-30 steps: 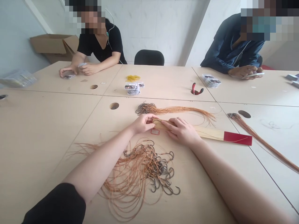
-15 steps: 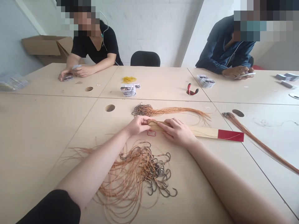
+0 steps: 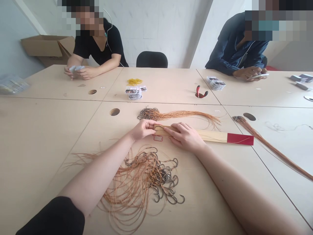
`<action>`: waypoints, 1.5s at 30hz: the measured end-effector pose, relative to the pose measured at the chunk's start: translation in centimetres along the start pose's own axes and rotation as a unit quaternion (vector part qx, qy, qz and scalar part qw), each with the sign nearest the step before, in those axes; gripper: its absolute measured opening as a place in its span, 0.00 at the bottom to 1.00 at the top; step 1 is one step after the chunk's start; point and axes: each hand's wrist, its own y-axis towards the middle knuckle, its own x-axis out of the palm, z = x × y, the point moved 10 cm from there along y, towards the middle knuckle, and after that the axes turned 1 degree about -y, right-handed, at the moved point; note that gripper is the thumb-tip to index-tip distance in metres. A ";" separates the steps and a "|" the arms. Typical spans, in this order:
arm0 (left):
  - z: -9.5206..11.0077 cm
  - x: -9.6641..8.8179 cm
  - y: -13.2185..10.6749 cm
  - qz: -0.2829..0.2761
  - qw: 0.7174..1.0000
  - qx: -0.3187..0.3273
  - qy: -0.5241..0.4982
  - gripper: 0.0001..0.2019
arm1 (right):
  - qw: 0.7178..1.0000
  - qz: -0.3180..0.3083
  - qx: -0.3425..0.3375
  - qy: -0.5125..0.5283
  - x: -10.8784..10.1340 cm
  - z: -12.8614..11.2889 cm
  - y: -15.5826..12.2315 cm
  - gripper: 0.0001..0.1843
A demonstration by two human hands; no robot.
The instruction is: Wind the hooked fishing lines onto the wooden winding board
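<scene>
A flat light-wood strip [image 3: 212, 135] with a red end [image 3: 240, 139] lies crosswise in front of me. My left hand [image 3: 144, 129] pinches its left end between thumb and fingers. On that end rests a dark fish hook [image 3: 159, 128], its orange line running right along the wood. My right hand [image 3: 185, 136] is closed over the strip, index fingertip at the hook's shank. Nearer me, below the hands, spreads a loose tangle of hooks [image 3: 162, 176] with orange lines [image 3: 129, 189]. Just beyond the strip lies a gathered bundle of hooked lines [image 3: 149, 114].
Another bundle of lines [image 3: 261, 135] stretches along the right. Red-handled pliers [image 3: 198, 91] stand in a table hole. Small packets [image 3: 134, 92] and yellow bands [image 3: 134, 81] sit farther back. Across the table, one person holds packets [image 3: 77, 68] and another a phone [image 3: 258, 76].
My hands keep almost the same hold on the strip and hook. The view has shifted slightly. The person at the far left has lifted the packets off the table.
</scene>
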 end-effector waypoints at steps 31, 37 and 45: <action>-0.3 0.8 0.2 -0.025 0.999 -0.025 0.037 0.17 | 0.994 0.108 -0.024 -0.012 -1.8 -0.8 -0.3 0.15; -0.6 2.4 0.1 -0.071 0.995 -0.041 0.050 0.16 | 0.990 0.139 0.012 0.027 -2.1 -0.5 -0.4 0.08; -0.6 2.3 0.2 -0.057 0.997 -0.030 0.045 0.15 | 0.983 0.132 0.087 0.096 -1.8 -0.2 -0.2 0.06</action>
